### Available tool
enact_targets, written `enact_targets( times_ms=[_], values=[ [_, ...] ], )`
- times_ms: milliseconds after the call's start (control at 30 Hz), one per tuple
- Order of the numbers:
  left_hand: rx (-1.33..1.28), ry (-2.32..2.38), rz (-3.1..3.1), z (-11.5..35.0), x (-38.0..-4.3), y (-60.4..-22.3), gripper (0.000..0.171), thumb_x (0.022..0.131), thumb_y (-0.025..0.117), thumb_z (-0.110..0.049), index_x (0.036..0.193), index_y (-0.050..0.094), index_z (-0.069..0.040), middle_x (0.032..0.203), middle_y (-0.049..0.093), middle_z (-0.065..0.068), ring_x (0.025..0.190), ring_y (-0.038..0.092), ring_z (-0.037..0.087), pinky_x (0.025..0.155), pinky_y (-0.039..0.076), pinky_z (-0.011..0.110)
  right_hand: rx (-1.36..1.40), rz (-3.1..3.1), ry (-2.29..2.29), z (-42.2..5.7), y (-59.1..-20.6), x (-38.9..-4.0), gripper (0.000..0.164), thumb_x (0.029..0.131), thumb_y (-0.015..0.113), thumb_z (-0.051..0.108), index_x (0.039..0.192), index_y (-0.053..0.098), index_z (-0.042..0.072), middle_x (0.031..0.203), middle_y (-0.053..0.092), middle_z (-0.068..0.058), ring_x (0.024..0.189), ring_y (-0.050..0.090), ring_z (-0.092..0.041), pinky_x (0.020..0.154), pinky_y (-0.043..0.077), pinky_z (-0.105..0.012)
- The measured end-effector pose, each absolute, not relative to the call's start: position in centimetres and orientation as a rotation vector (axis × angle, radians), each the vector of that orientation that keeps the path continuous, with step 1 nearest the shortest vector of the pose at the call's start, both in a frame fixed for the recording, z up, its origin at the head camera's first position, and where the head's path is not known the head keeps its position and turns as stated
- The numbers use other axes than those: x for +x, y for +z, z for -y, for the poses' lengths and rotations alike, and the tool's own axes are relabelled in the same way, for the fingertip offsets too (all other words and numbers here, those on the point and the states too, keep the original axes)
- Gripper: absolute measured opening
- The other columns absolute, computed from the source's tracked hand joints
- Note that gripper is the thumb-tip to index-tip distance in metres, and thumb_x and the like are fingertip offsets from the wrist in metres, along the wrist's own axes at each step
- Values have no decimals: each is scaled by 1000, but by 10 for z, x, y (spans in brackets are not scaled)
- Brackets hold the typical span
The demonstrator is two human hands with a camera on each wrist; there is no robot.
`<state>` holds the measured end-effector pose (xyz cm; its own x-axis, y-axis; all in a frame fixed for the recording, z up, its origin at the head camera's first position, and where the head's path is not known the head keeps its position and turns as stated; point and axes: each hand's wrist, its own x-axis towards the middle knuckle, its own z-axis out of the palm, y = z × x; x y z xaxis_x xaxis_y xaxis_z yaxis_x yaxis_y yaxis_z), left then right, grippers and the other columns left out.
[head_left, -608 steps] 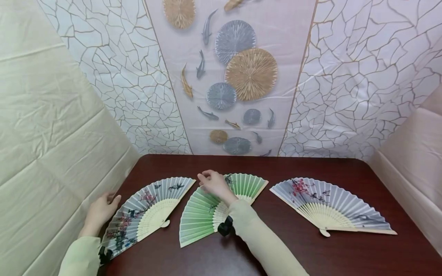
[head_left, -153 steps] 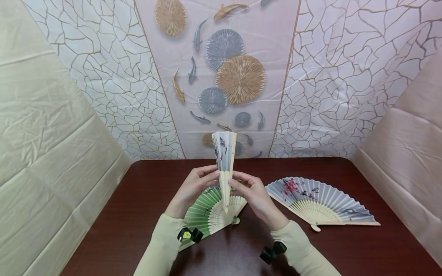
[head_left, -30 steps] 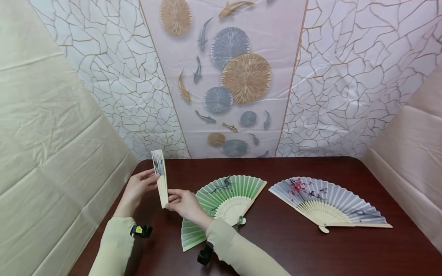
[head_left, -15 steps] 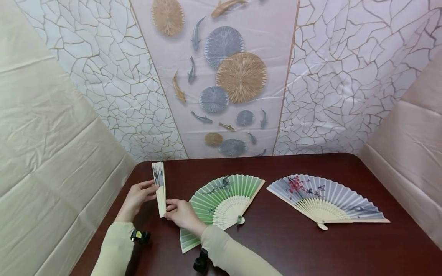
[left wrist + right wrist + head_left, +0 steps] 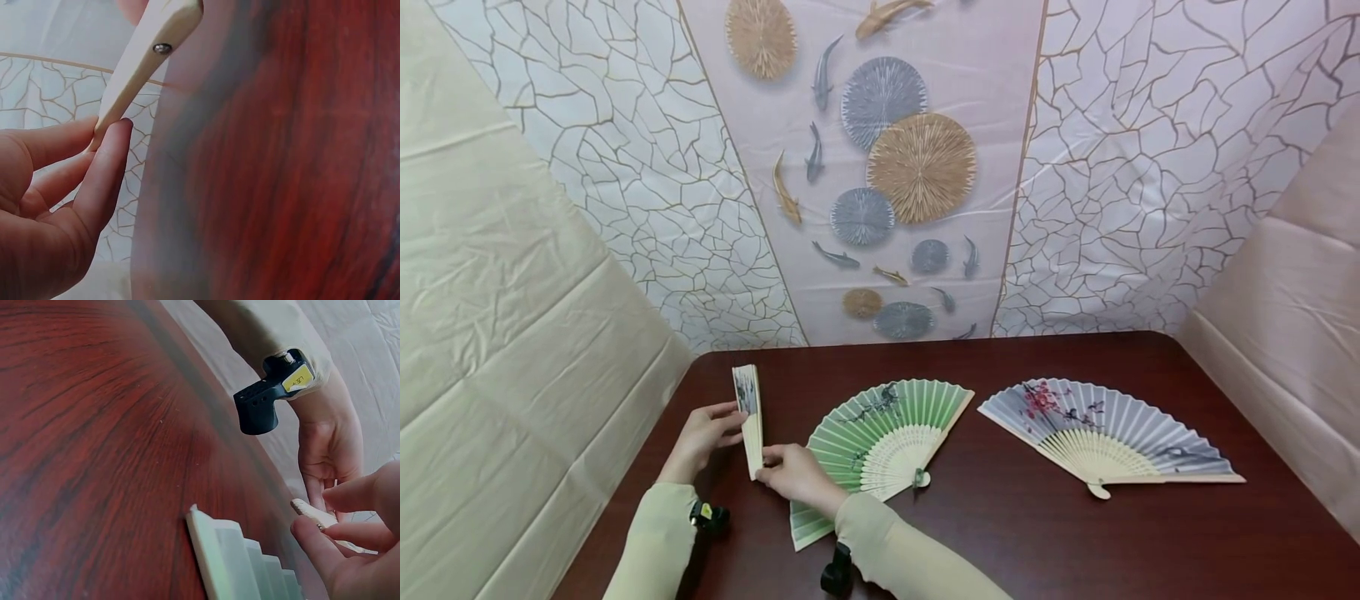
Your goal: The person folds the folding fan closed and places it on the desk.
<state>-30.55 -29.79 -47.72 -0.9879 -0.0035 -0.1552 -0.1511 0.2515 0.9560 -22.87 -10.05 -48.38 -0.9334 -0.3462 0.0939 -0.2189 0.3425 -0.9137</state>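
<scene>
A folded hand fan (image 5: 752,442), pale ribs with a grey printed leaf, stands nearly upright at the table's left side in the head view. My left hand (image 5: 700,442) pinches its left side about halfway up, thumb and fingers on the ribs. Low at its pivot end, my right hand (image 5: 801,477) pinches it too. In the left wrist view the fan's metal rivet (image 5: 162,48) shows above the left fingertips (image 5: 119,137). The right wrist view catches the rib end (image 5: 312,514) between the right thumb and fingers.
A spread green fan (image 5: 917,408) lies mid-table, partly under the right forearm. Farther right lies a spread grey fan (image 5: 1105,417) with red blossoms. The dark red-brown table (image 5: 1000,542) is bordered by a patterned backdrop (image 5: 910,250) and cream cloth sides (image 5: 535,375).
The grey fan spread at the left 20 seconds ago is now folded. Held between both hands over the middle 5 seconds ago, it has moved left and, over the last second, lower.
</scene>
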Motion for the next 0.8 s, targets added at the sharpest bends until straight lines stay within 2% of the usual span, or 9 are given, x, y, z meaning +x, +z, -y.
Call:
enact_targets(
  times_ms=[333, 467, 567, 700, 800],
  values=[
    [-175, 1773, -2422, 302, -304, -483, 55, 101, 62, -8, 144, 40, 16, 136, 49, 38, 87, 69, 13, 76, 61, 32, -525, -2488, -1505, 104, -483, -225, 38, 93, 71, 19, 125, 68, -2, 112, 73, -12, 104, 67, -19, 84, 52, -22],
    [-175, 1766, -2417, 305, -305, -487, 54, 100, 62, -7, 143, 41, 17, 135, 50, 38, 86, 69, 12, 75, 61, 32, -528, -2485, -1491, 105, -484, -224, 38, 94, 70, 20, 125, 68, -2, 114, 72, -12, 106, 67, -21, 85, 53, -23],
    [-157, 1740, -2419, 307, -306, -489, 53, 100, 62, -6, 142, 41, 18, 133, 52, 37, 85, 68, 11, 74, 61, 30, -545, -2483, -1496, 104, -484, -224, 37, 94, 70, 18, 125, 69, -2, 112, 73, -13, 101, 67, -16, 83, 52, -23],
    [-139, 1705, -2429, 309, -307, -491, 52, 99, 63, -6, 140, 44, 19, 126, 58, 32, 83, 67, 11, 72, 61, 28, -562, -2492, -1485, 105, -484, -226, 36, 94, 69, 17, 124, 69, -2, 110, 73, -13, 95, 65, -12, 81, 52, -22],
    [-149, 1673, -2448, 310, -308, -491, 50, 98, 64, -7, 138, 47, 18, 122, 61, 29, 83, 67, 11, 72, 61, 29, -553, -2494, -1470, 105, -483, -225, 38, 94, 69, 19, 125, 68, -3, 111, 73, -13, 97, 66, -12, 82, 52, -21]
  ],
)
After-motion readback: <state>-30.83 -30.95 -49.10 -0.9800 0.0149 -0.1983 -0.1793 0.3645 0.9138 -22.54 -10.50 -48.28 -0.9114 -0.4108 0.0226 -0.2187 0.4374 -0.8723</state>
